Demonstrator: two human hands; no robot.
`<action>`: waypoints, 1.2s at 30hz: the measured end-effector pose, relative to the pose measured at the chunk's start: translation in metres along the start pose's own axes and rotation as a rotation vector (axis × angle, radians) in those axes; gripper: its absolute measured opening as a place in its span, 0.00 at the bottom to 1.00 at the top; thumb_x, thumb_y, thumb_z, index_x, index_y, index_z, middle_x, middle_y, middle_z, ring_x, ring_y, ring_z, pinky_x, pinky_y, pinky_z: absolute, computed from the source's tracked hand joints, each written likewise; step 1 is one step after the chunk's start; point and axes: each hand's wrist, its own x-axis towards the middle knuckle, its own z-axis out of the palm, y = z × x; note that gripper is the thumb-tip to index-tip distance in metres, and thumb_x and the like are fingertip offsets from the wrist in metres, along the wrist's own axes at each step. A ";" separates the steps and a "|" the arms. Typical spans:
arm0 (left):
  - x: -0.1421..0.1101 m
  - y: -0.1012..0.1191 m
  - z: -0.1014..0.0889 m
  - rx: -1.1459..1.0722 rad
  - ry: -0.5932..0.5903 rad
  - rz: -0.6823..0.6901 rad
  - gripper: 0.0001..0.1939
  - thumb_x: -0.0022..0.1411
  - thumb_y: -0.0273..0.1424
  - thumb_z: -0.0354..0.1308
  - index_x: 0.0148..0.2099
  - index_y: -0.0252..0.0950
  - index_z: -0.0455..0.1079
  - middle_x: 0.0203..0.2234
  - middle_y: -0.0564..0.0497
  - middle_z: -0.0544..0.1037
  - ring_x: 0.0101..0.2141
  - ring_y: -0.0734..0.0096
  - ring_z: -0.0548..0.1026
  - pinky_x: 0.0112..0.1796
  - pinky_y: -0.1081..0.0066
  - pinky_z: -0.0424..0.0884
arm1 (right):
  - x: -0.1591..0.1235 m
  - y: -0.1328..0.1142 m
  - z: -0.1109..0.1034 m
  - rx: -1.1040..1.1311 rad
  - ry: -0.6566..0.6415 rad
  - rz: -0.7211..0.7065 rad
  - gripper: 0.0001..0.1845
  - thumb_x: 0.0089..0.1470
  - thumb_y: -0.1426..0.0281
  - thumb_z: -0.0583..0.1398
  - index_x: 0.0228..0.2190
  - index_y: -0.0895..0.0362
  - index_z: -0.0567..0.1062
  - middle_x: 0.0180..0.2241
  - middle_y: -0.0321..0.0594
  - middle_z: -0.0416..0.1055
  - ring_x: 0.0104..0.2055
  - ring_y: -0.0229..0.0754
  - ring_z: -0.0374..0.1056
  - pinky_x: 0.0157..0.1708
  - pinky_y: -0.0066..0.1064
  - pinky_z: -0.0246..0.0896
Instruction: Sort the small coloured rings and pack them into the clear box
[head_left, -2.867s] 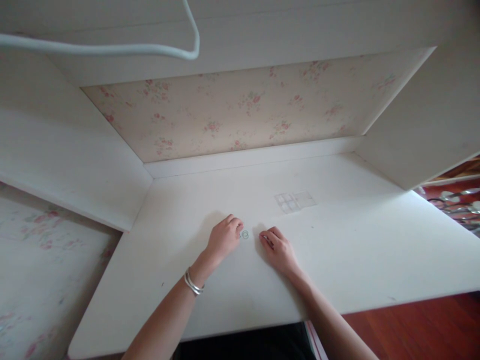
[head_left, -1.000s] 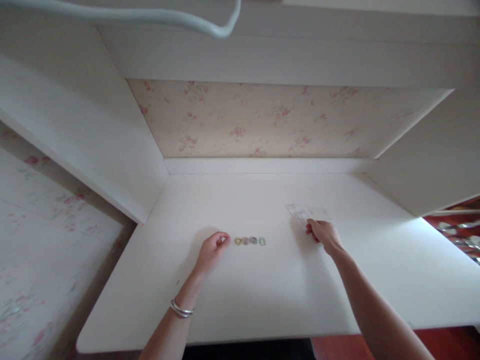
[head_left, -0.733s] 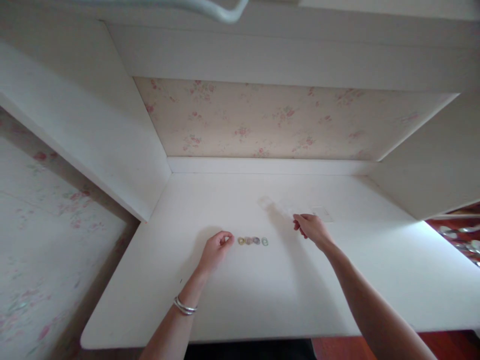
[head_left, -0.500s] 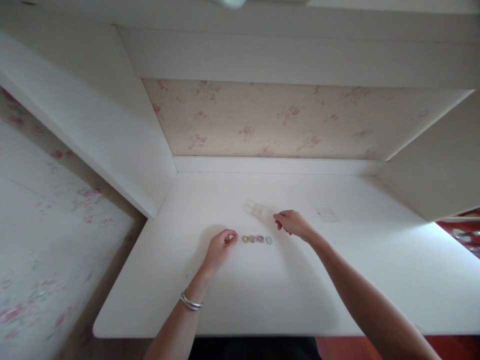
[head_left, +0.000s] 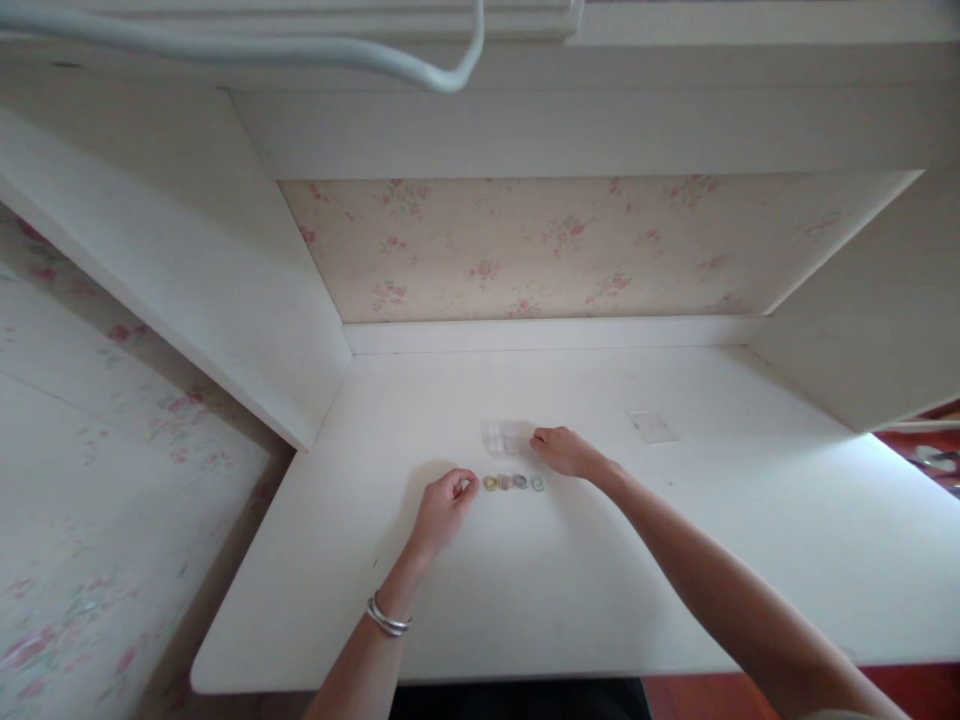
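Several small ring-like coils [head_left: 513, 482] lie in a row on the white desk [head_left: 570, 580], yellowish at the left end, pinkish and grey in the middle, greenish at the right. My left hand [head_left: 444, 508] rests just left of the row, thumb and forefinger curled together in a pinch; whatever may be between the tips is too small to tell. Behind the row, my right hand [head_left: 566, 452] is closed on the right end of a clear plastic bag [head_left: 501, 437], flat and see-through. A silver bangle circles my left wrist.
Another flat transparent piece [head_left: 652, 427] lies farther right on the desk. White side panels [head_left: 225, 230] rise left and right, with an overhang above. A pale cable [head_left: 360, 55] hangs at the top left.
My right hand has moved slightly left and down with the clear bag, which now lies lower and looks less blurred. My left hand stays beside the row. The view has tilted upward.
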 end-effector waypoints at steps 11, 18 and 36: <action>-0.002 -0.001 0.004 0.143 0.016 0.046 0.17 0.62 0.43 0.48 0.38 0.36 0.72 0.18 0.57 0.63 0.20 0.76 0.62 0.22 0.76 0.54 | -0.009 0.000 0.004 0.013 -0.002 0.003 0.24 0.61 0.61 0.44 0.35 0.59 0.75 0.37 0.50 0.75 0.40 0.46 0.71 0.38 0.31 0.56; -0.004 -0.001 0.010 0.242 0.007 0.068 0.16 0.63 0.40 0.47 0.38 0.37 0.72 0.17 0.57 0.64 0.19 0.77 0.61 0.22 0.76 0.52 | -0.039 0.008 0.015 0.226 0.206 -0.007 0.21 0.61 0.61 0.44 0.38 0.55 0.73 0.36 0.42 0.75 0.37 0.40 0.69 0.36 0.28 0.56; -0.005 0.004 0.016 0.265 0.017 0.045 0.16 0.63 0.40 0.48 0.39 0.37 0.72 0.18 0.55 0.69 0.19 0.76 0.64 0.23 0.77 0.57 | -0.059 0.018 0.044 0.614 0.585 0.165 0.24 0.56 0.54 0.49 0.34 0.58 0.77 0.29 0.42 0.75 0.30 0.41 0.67 0.32 0.30 0.58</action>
